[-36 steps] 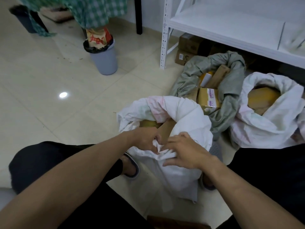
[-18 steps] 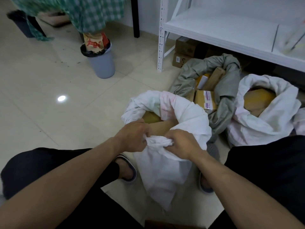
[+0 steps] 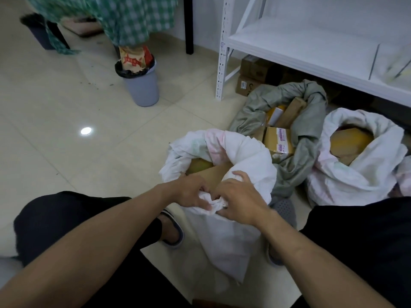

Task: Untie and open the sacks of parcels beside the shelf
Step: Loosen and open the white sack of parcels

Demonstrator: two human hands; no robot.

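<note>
Sack (image 3: 244, 152): is standing at 7 o'clock from the shelf (image 3: 300, 45), its mouth gaping partly.
Bunch (image 3: 212, 204): is sitting at the rim's 6 o'clock.
Left hand (image 3: 191, 192): is gripping the bunch from 9 o'clock.
Right hand (image 3: 240, 203): is gripping it from 3 o'clock, equally near.

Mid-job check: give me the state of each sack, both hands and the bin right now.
Near white sack: mouth open, rim rolled down, front edge bunched in both hands.
Grey sack: open, parcels showing.
Far white sack: open, rim rolled, parcel showing.
Left hand: gripping the bunched edge.
Right hand: gripping the bunched edge.
Bin: lined, stuffed above its rim.
</note>
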